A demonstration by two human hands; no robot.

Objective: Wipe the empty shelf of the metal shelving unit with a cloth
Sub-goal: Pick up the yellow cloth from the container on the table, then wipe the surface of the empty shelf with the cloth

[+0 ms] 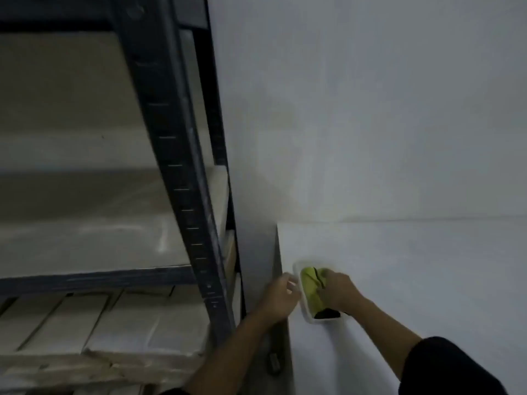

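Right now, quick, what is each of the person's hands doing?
Left hand: open, fingers at the edge of the white tray, holding nothing.
Right hand: gripping the yellow-green cloth in the tray.

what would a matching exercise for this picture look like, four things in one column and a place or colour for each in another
Things:
1. cloth
2. white tray
3. empty shelf
4. upright post

Places or colours:
A. dark metal with a row of slots, at the front corner of the shelving unit
B. yellow-green, lying in the tray under the right hand
C. pale board left of the post, above the stacked flat packs
D. on the white surface right of the shelving unit, with the left hand at its left edge

Pairs: 1-B, 2-D, 3-C, 4-A
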